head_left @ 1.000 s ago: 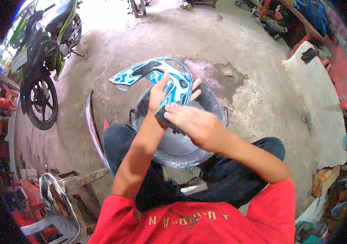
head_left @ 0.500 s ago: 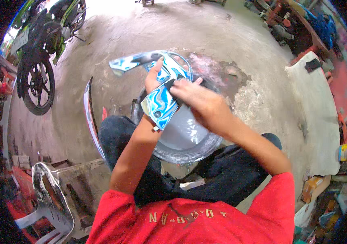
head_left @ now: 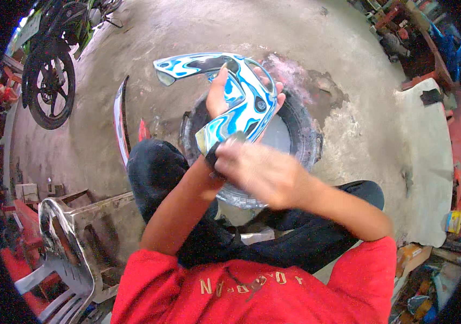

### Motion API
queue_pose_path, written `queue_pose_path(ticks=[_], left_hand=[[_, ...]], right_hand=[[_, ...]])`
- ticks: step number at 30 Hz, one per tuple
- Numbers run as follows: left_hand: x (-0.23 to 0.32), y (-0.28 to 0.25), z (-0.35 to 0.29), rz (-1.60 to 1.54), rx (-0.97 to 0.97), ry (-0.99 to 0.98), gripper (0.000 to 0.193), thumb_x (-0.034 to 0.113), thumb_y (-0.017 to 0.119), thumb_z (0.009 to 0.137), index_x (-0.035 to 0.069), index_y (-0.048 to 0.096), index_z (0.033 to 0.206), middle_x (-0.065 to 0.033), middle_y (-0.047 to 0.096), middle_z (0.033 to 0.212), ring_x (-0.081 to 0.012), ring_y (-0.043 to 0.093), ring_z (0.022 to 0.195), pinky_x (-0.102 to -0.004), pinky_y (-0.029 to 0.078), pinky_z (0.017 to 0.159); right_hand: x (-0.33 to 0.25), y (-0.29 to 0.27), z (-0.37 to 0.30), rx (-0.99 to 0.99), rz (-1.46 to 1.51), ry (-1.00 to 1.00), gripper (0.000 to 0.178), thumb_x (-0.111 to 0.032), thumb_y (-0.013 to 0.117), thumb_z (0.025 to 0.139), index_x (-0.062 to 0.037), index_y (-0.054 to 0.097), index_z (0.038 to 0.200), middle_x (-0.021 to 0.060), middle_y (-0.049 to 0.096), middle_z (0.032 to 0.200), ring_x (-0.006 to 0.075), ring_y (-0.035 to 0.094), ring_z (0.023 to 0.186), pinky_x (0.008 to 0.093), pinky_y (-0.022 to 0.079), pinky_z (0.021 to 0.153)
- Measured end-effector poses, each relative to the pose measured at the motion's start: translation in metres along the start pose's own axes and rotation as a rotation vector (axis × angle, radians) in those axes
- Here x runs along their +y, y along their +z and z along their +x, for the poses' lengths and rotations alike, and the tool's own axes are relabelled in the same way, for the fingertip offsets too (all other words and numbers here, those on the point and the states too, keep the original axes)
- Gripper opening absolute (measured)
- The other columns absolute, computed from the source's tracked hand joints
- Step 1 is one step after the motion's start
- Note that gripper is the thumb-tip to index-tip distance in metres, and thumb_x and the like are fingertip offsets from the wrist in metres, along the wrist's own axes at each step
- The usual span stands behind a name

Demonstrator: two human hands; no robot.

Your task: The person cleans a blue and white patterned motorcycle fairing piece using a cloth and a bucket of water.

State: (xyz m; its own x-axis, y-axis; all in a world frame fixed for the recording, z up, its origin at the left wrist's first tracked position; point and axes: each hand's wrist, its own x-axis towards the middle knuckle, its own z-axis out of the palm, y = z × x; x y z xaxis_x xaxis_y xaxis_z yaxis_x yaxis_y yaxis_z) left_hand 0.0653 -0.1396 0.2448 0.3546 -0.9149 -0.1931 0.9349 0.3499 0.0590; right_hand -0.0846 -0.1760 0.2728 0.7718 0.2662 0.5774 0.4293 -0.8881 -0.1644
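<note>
A curved motorcycle body panel (head_left: pixel 260 97) with a glossy blue, white and grey swirl pattern is held above a dark round tub (head_left: pixel 310 137). My left hand (head_left: pixel 218 97) grips it from beneath, thumb along its inner edge and fingertips showing past the far side. My right hand (head_left: pixel 265 170) is closed on a dark, thin piece (head_left: pixel 213 160), its kind unclear, against the panel's near end. Slight blur covers the right fingers. Cloudy grey liquid (head_left: pixel 278 135) fills the tub, partly hidden behind the panel and my hands.
A motorcycle (head_left: pixel 51 81) stands at the far left. A long, narrow curved panel (head_left: pixel 121 124) lies beside my left knee. A worn plastic chair (head_left: pixel 68 254) is at the lower left. To the right lies a pale sheet (head_left: pixel 422 162), with clutter along the wall.
My right hand has slid toward me along the panel, from its middle to its near end, with the dark piece. The panel has turned, showing more of its face.
</note>
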Motion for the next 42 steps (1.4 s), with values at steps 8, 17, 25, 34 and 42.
queue_pose_path(ticks=[8,17,25,34,42], left_hand=[[0.000,-0.030,0.009,0.021,0.087,-0.019,0.047,0.042,0.066,0.090,0.003,0.062,0.116,-0.0138,0.068,0.104,-0.0374,0.063,0.109,-0.0549,0.050,0.100],[-0.012,-0.029,0.010,0.110,0.215,0.051,0.044,0.045,0.067,0.088,0.008,0.060,0.112,-0.0105,0.067,0.105,-0.0322,0.067,0.095,-0.0475,0.056,0.086],[-0.008,-0.041,0.005,0.037,0.185,0.014,0.041,0.043,0.066,0.091,0.007,0.063,0.110,-0.0114,0.069,0.100,-0.0343,0.067,0.102,-0.0549,0.053,0.096],[-0.007,-0.042,0.006,0.021,0.189,0.046,0.041,0.044,0.066,0.091,0.006,0.065,0.105,-0.0110,0.070,0.094,-0.0331,0.068,0.096,-0.0532,0.054,0.097],[-0.010,-0.033,0.008,0.062,0.256,0.064,0.038,0.048,0.066,0.089,0.014,0.062,0.105,-0.0062,0.066,0.091,-0.0319,0.067,0.095,-0.0480,0.056,0.088]], right_hand=[[-0.001,0.009,-0.010,0.007,0.100,0.074,0.043,-0.003,0.056,0.090,0.0025,0.059,0.133,0.0220,0.062,0.134,0.0350,0.062,0.124,0.0423,0.047,0.108],[-0.008,0.006,-0.009,0.032,0.181,0.026,0.047,-0.005,0.058,0.090,0.0003,0.058,0.136,0.0210,0.063,0.133,0.0354,0.062,0.124,0.0421,0.048,0.108],[-0.012,0.009,-0.009,0.015,0.289,0.148,0.055,0.003,0.059,0.082,0.0011,0.057,0.137,0.0250,0.059,0.138,0.0384,0.058,0.129,0.0453,0.044,0.111],[-0.005,0.012,-0.004,0.075,0.243,0.160,0.042,0.006,0.050,0.094,-0.0014,0.060,0.134,0.0235,0.064,0.127,0.0368,0.064,0.119,0.0409,0.050,0.104],[-0.001,0.018,-0.008,0.088,0.227,0.278,0.051,0.006,0.053,0.085,-0.0004,0.058,0.135,0.0235,0.061,0.135,0.0379,0.060,0.126,0.0433,0.047,0.108]])
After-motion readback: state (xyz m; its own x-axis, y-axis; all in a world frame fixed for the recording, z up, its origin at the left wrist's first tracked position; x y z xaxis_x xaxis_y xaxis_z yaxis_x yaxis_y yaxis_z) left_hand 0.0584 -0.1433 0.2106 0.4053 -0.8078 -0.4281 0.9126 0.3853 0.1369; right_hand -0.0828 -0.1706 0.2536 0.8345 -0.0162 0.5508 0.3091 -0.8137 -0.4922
